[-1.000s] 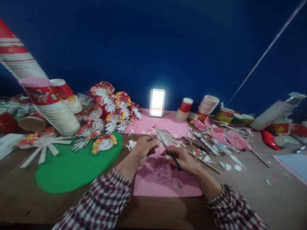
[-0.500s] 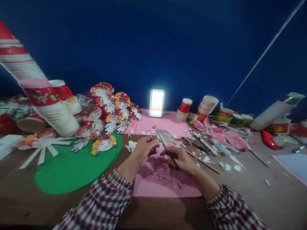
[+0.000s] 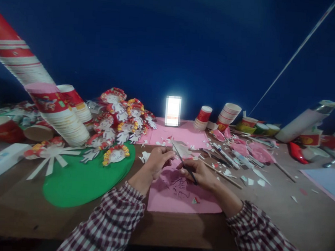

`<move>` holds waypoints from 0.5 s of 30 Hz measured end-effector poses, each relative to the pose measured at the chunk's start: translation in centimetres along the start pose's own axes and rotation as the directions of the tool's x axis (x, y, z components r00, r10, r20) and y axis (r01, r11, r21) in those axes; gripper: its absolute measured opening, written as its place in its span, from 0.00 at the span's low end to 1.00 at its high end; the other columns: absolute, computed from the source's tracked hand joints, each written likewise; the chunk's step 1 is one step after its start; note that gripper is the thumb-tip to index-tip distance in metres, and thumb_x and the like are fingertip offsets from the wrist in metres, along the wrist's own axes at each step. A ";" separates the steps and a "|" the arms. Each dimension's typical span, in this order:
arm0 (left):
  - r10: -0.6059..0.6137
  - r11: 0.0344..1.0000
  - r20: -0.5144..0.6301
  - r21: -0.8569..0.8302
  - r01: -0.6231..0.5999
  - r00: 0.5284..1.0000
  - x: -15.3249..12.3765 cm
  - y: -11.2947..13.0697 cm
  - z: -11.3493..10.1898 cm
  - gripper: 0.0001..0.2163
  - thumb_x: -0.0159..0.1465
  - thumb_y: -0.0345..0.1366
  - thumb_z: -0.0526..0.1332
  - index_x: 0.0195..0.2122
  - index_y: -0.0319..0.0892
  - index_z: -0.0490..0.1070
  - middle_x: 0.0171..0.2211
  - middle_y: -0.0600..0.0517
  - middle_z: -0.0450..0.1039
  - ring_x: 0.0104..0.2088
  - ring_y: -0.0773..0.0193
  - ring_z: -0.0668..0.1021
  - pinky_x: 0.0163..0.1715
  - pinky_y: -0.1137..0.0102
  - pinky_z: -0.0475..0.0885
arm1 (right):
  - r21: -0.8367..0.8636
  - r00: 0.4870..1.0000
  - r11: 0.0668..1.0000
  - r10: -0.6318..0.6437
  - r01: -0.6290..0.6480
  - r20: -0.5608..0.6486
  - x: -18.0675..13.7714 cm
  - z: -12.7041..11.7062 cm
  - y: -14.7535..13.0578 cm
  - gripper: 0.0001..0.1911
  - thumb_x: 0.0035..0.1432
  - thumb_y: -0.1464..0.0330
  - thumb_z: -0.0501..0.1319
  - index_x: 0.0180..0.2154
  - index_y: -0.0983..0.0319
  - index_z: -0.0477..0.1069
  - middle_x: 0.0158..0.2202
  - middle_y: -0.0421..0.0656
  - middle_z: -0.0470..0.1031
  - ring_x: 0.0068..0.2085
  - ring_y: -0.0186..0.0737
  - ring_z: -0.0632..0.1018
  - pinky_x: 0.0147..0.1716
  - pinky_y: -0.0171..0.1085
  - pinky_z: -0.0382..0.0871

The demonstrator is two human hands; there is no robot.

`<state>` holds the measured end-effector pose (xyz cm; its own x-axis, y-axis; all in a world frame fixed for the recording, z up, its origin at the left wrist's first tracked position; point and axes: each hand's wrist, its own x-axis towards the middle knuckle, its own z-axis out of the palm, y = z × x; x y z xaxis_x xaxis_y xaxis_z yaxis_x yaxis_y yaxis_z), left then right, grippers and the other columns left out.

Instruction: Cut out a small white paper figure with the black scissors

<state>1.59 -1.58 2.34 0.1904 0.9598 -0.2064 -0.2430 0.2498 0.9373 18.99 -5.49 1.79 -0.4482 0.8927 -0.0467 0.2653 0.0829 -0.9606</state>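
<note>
My right hand [image 3: 200,173] is closed around a pair of scissors [image 3: 192,176] with dark handles. The blades slant up and left, past the fingertips of my left hand [image 3: 156,163]. That hand is closed in a pinch on a small piece of pale paper [image 3: 182,149], which lies along the blades. Its edge at the fingers is partly hidden. Both hands hover over a pink sheet [image 3: 162,202] with dark handwriting and a small coloured scrap on it.
Left are a green oval mat [image 3: 79,188], paper-cut dolls [image 3: 116,155] with red and yellow frills, and leaning stacked paper cups [image 3: 67,124]. Behind stands a blurred bright rectangle [image 3: 173,110]. Right lie pens [image 3: 225,155], paper scraps [image 3: 250,181], a wooden stick [image 3: 224,174] and a blue sheet [image 3: 328,182].
The whole view has shifted slightly, so everything on the table appears a little further right and higher. My hands keep nearly the same pose with the scissors and paper.
</note>
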 end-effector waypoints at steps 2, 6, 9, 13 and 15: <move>0.002 1.000 0.005 0.007 -0.002 1.000 0.0 0.0 -0.1 0.08 0.45 0.34 0.66 0.22 0.35 0.69 0.17 0.55 0.67 0.15 0.76 0.66 0.18 0.77 0.62 | -0.002 1.000 1.000 -0.010 0.010 0.002 0.0 0.0 0.1 0.18 0.52 0.57 0.63 0.32 0.67 0.70 0.18 0.35 0.61 0.19 0.27 0.62 0.18 0.28 0.53; 0.002 1.000 0.009 0.029 -0.002 1.000 0.0 0.1 -0.2 0.08 0.45 0.35 0.66 0.21 0.36 0.69 0.17 0.56 0.67 0.15 0.76 0.66 0.17 0.77 0.61 | -0.009 1.000 1.000 -0.024 0.024 0.015 -0.1 0.0 0.2 0.18 0.54 0.57 0.62 0.33 0.67 0.71 0.18 0.35 0.61 0.20 0.28 0.62 0.18 0.28 0.53; 0.001 0.999 0.024 0.046 -0.003 1.000 0.0 0.1 -0.3 0.08 0.45 0.35 0.66 0.21 0.36 0.69 0.17 0.56 0.67 0.15 0.76 0.66 0.17 0.77 0.61 | -0.017 1.000 1.000 -0.018 0.018 0.022 -0.1 0.0 0.1 0.18 0.54 0.57 0.62 0.34 0.67 0.71 0.19 0.36 0.61 0.20 0.28 0.62 0.18 0.28 0.53; 0.009 0.998 0.035 0.054 -0.011 0.999 0.2 -0.1 -0.6 0.08 0.45 0.35 0.66 0.21 0.36 0.69 0.16 0.56 0.67 0.15 0.76 0.65 0.17 0.77 0.61 | -0.014 1.000 1.000 -0.011 0.012 0.026 -0.1 0.1 -0.2 0.19 0.53 0.56 0.62 0.34 0.68 0.71 0.18 0.35 0.60 0.20 0.27 0.61 0.17 0.28 0.53; 0.011 0.998 0.037 0.060 -0.013 0.999 0.3 -0.1 -0.6 0.08 0.45 0.35 0.66 0.20 0.37 0.69 0.16 0.56 0.67 0.14 0.76 0.65 0.17 0.77 0.61 | -0.009 1.000 1.000 -0.008 0.008 0.027 0.0 0.1 -0.3 0.19 0.53 0.56 0.62 0.33 0.68 0.71 0.18 0.34 0.59 0.19 0.27 0.60 0.17 0.28 0.52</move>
<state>1.09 -1.23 2.01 0.2232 0.9570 -0.1853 -0.1882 0.2288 0.9551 18.81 -5.60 2.04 -0.4730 0.8798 -0.0468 0.2692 0.0938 -0.9585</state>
